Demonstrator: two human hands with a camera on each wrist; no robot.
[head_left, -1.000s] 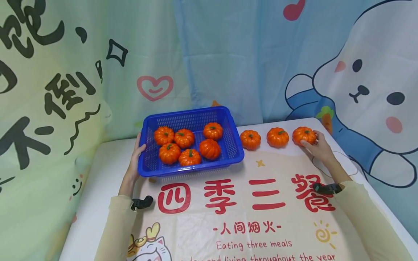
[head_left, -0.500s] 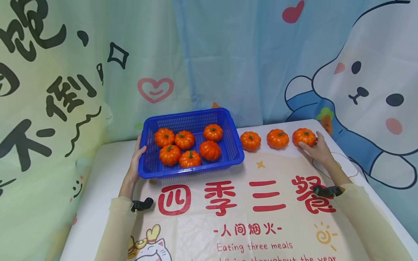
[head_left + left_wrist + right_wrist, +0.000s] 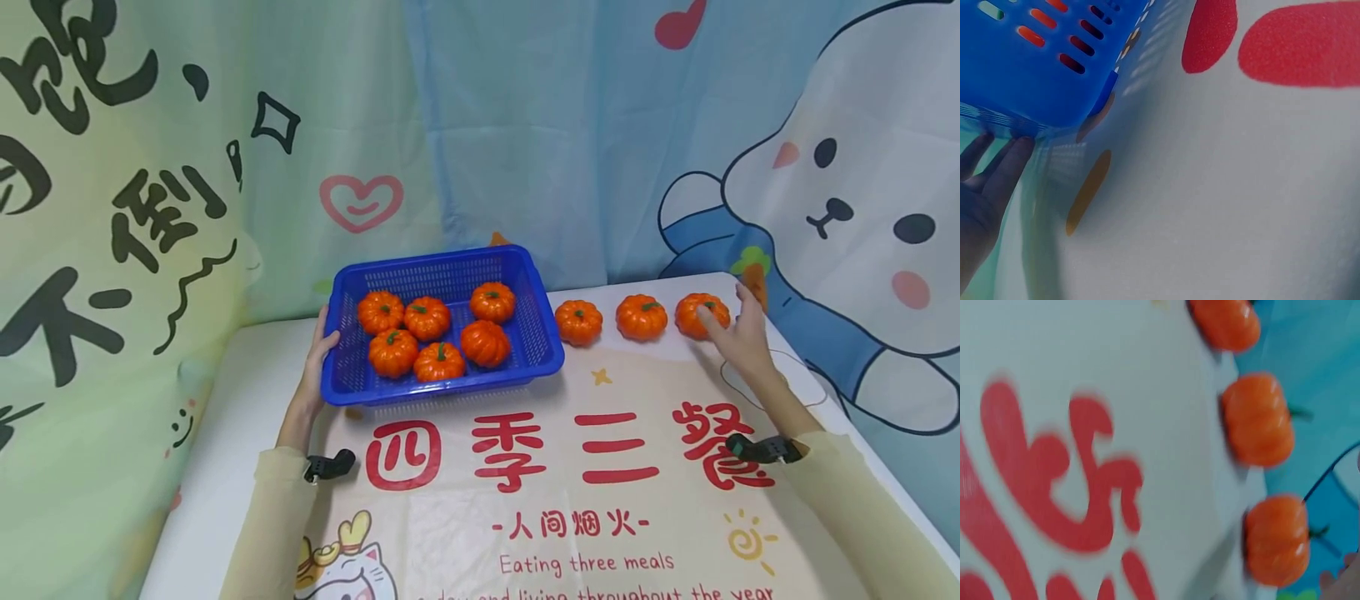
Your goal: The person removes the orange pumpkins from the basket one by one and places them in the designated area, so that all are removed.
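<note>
A blue plastic basket [image 3: 442, 392] with perforated sides holds several orange toy pumpkins [image 3: 393, 353]. My left hand [image 3: 313, 367] holds it by its left end, thumb near the rim; in the left wrist view the fingers [image 3: 1007, 169] reach the basket's wall [image 3: 1029, 94]. Right of the basket, 3 more pumpkins stand in a row along the back of the table. Over the near right side of the rightmost pumpkin [image 3: 697, 321] is my right hand [image 3: 742, 342], fingers spread and not gripping it. The right wrist view shows that pumpkin [image 3: 1277, 540] beside a blurred bit of hand.
The middle pumpkin [image 3: 641, 317] and the left one [image 3: 578, 322] of the row stand between basket and right hand. A printed cloth [image 3: 570, 392] covers most of the white table [image 3: 217, 400]. A patterned curtain [image 3: 517, 167] hangs right behind it. A thin cord [image 3: 798, 358] lies at right.
My right hand has loosened from around the rightmost pumpkin and risen a little, its fingers spreading. The pumpkin stays in its place in the row. My left hand and the basket stay put.
</note>
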